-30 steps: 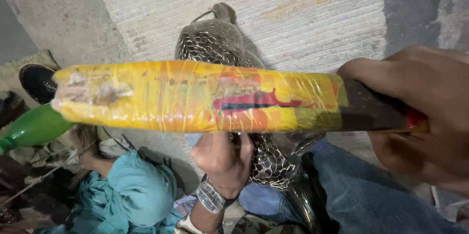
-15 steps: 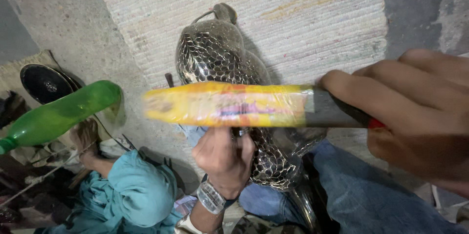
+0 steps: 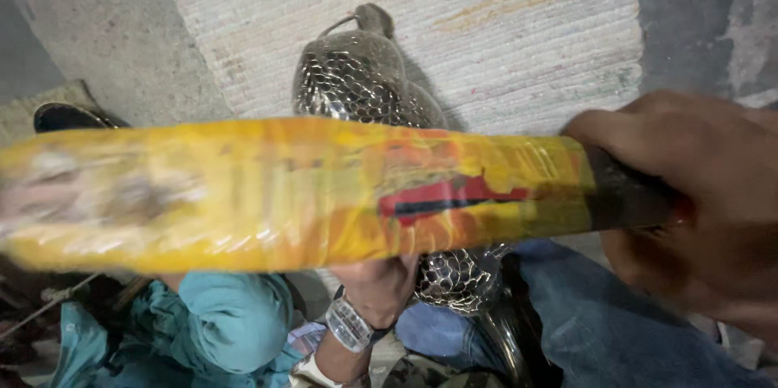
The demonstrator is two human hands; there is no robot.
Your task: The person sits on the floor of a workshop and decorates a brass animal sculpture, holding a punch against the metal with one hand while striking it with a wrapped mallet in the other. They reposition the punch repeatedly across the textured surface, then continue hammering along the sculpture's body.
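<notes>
Head view, looking down: the right hand [image 3: 697, 210] is closed in a full grip around the dark handle end of a long tool wrapped in yellow printed plastic [image 3: 308, 193]. From that grip the wrapped tool runs leftward across the whole picture, its long axis almost level, its far end blurred near the left edge. Beneath it stands a hammered metal vessel [image 3: 356, 80] with a small neck, resting on a pale woven mat [image 3: 502, 23] on the floor. The left hand [image 3: 377, 287], wearing a wristwatch, sits under the tool against the vessel's lower side; whether its fingers clasp the vessel cannot be told. The left hand is nearer the vessel.
</notes>
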